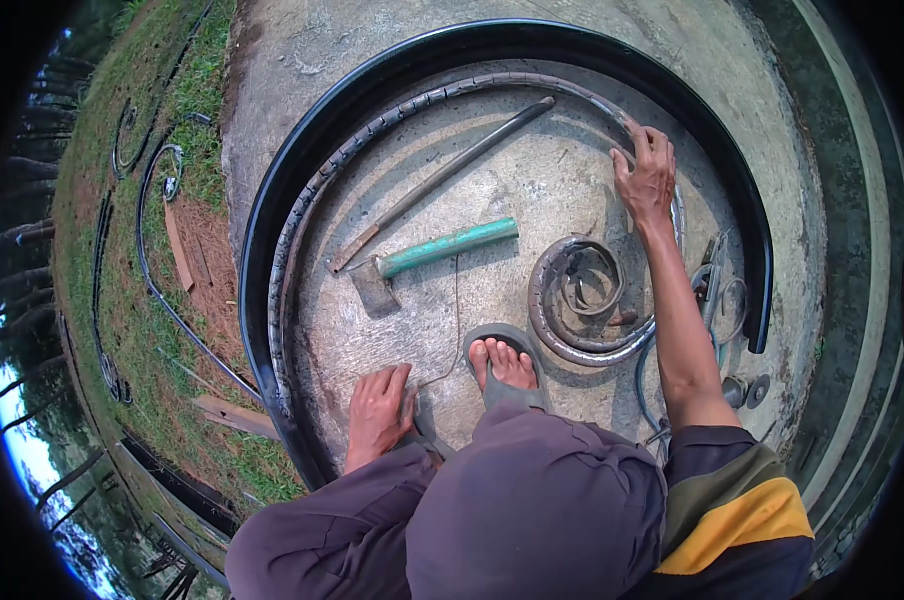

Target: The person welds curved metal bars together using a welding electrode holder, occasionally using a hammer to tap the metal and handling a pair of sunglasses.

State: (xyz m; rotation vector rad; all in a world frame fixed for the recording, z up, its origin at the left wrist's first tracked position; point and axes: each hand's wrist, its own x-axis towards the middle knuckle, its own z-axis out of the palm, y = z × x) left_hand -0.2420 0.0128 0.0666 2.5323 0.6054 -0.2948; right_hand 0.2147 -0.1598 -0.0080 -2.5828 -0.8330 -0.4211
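— Grip of the right hand (648, 178): what did you observe?

— Fingers half bent, their tips over the long, notched, grey curved strip (392, 112), at the upper right of its arc. The thumb stood apart on the inner side. Whether the hand had closed firmly, I could not tell.

— And the left hand (376, 408)?

— Loosely open, fingers together and slightly bent, thumb set off to one side. I saw nothing held in it. It was low, just beyond the dark purple-grey trouser leg (332, 530), with a thin bent wire (459, 310) running down near the thumb.

— Location of the strip?

— On the rough grey concrete slab (532, 160), curving just inside a broad, glossy black band (502, 35).

— Items within the curve?

— One long, dark, straight bar (442, 183), lying aslant. Below it, a hammer-like tool with a green tubular handle (452, 247) and a broad grey head. Farther right, a flat grey coil (542, 305), near the sandalled right foot (507, 365). The forearm hid whether coil and strip were joined.

— Beyond the forearm?

— Metal hand tools (710, 275), clustered beside the band.
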